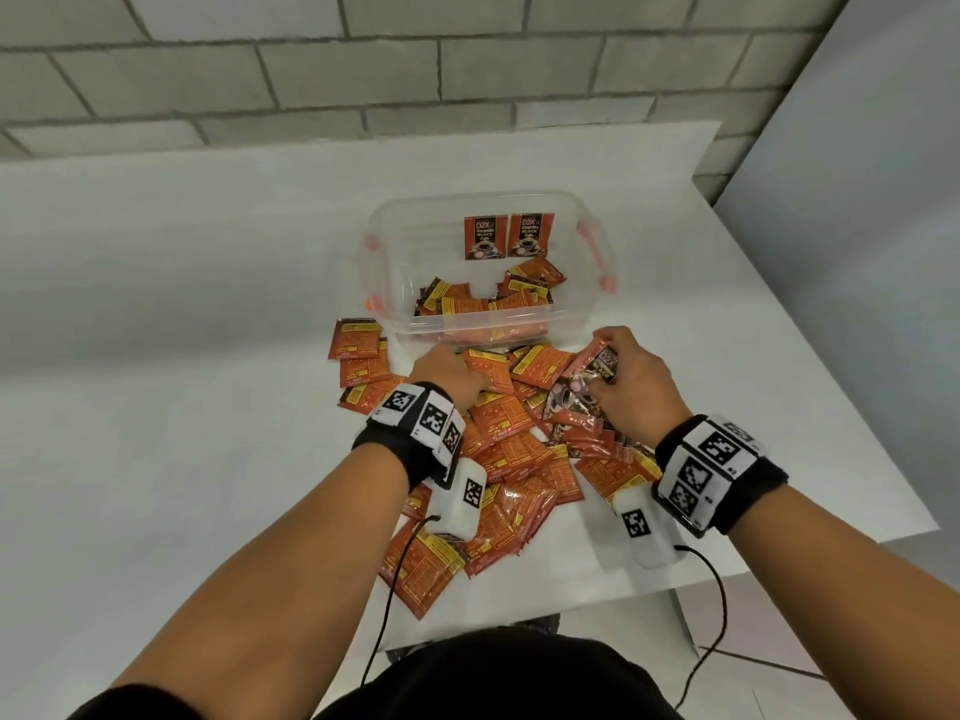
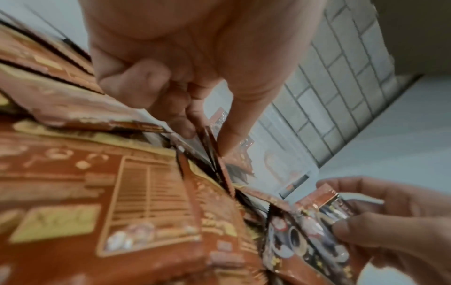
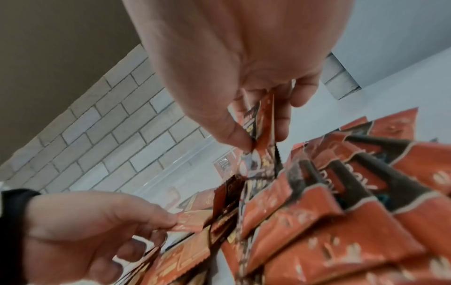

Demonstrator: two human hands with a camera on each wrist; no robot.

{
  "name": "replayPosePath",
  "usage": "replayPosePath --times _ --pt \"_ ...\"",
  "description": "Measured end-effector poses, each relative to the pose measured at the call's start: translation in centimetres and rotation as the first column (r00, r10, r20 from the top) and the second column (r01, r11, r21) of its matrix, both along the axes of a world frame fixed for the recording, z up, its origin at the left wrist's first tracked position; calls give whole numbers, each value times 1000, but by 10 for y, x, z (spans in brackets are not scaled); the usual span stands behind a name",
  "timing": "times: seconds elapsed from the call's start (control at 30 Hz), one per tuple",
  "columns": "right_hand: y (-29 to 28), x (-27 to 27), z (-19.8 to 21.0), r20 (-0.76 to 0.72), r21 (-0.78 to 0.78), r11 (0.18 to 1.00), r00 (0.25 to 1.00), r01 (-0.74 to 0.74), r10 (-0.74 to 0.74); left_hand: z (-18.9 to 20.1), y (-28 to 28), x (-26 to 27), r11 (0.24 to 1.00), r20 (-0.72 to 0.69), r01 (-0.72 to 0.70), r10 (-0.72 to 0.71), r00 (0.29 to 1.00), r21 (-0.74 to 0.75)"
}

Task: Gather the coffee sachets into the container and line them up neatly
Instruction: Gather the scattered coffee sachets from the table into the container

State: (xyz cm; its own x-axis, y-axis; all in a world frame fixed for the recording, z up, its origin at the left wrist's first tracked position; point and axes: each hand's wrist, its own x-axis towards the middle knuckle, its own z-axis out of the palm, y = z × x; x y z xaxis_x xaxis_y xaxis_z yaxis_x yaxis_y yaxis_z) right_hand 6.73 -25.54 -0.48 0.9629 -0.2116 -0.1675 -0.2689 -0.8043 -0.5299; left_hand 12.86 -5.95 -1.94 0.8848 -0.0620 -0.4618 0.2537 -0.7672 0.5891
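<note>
At twelve o'clock on the white counter [image 1: 208, 304] sits the clear container [image 1: 587, 314], two sachets upright against its far wall, others loose inside. Between it and me lies the sachet pile [image 1: 514, 459]. My left hand [image 1: 447, 374] pinches a sachet at the pile's eleven o'clock; my right hand [image 1: 631, 379] pinches another at two o'clock.

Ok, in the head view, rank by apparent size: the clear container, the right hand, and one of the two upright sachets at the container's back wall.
1. Clear container, plainly largest.
2. Right hand; nearer the camera, so somewhat enlarged.
3. Left upright sachet, smallest.
</note>
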Motion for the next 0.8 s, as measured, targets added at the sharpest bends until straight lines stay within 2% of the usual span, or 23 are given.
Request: replayPosePath --times 0.2,0.27,0.33,0.4,0.5,0.63,0.7,0.8 --pt "1 15 10 24 -46 997 998 61 -60 13 20 -4 978 -21 -50 47 999 -204" --pt "3 19 11 56 -14 997 996 72 -71 19 28 -6 956 -6 -81 82 997 -282" --pt "7 21 12 72 56 995 994 77 -81 21 39 -9 946 51 -109 130 990 -305" --pt "14 24 9 21 62 997 998 49 -51 18 50 -14 957 117 -110 146 982 -266" --pt "26 31 2 -125 -73 995 990 -66 57 12 60 -23 980 127 -44 69 989 -193" --pt "37 39 -11 -285 -340 914 950 -223 126 2 56 -35 992 138 67 -51 989 -110" --pt "38 41 -16 -299 -374 896 946 -239 128 -3 54 -38 990 116 95 -83 990 -105" --pt "38 40 -17 -236 -383 893 960 -236 152 -7 53 -43 980 32 90 -85 996 -176"
